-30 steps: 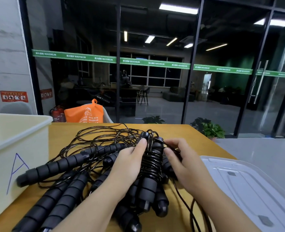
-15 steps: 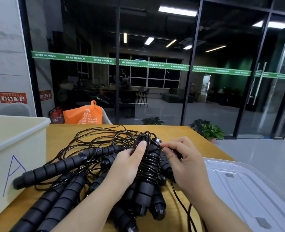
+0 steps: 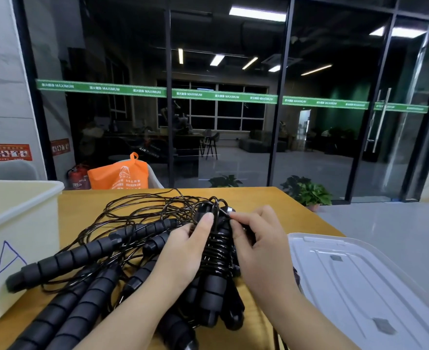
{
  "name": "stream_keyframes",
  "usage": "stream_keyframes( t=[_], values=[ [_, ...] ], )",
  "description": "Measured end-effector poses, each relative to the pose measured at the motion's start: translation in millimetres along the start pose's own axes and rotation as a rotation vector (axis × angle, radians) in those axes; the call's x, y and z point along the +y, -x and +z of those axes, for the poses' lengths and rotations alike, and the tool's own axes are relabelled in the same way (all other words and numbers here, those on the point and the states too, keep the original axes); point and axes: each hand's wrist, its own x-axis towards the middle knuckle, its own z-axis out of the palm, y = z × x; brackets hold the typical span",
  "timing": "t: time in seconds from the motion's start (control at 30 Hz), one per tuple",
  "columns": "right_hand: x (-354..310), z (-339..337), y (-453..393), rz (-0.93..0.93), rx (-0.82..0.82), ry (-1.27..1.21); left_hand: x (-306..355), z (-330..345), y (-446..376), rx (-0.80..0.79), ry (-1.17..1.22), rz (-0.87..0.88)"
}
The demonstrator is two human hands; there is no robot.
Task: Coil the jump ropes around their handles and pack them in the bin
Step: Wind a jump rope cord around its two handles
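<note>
Grip: the left hand [image 3: 183, 251] wraps its fingers round a pair of foam handles [image 3: 212, 286], steadying them so the cord can be wound tight; its fingertip presses near the top of the coil [image 3: 217, 248]. The right hand [image 3: 261, 248] pinches the thin black cord [image 3: 221, 210] at the upper end of the handles, apparently to tuck or lock the last turn, so this rope looks almost coiled. The bundle sits above the wooden table [image 3: 82, 205], over a tangle of other jump ropes [image 3: 82, 256] whose cords lie uncoiled toward the far edge. The cream bin [image 3: 19, 223], marked with a letter A, stands to the left, close enough for a short transfer; its inside is hidden. A clear lid [image 3: 360, 281] lies to the right, presumably kept aside for closing.
</note>
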Motion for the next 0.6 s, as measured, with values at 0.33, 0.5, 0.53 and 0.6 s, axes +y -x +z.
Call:
stream_keyframes(
  t=[0.33, 0.5, 0.53, 0.6],
  values=[
    [5, -10, -6, 0.312, -0.084, -0.096, 1, -1, -1, 0.082, 0.196, -0.109],
    [-14, -7, -7, 0.851, -0.229, -0.439, 2, -1, -3, 0.151, 0.387, -0.214],
    [-16, -4, -4, 0.9, -0.289, -0.452, 4, 0, -2, 0.153, 0.398, -0.221],
    [-22, 0, 0, 0.923, -0.386, -0.446, 6, 1, -1, 0.159, 0.406, -0.226]
  ],
)
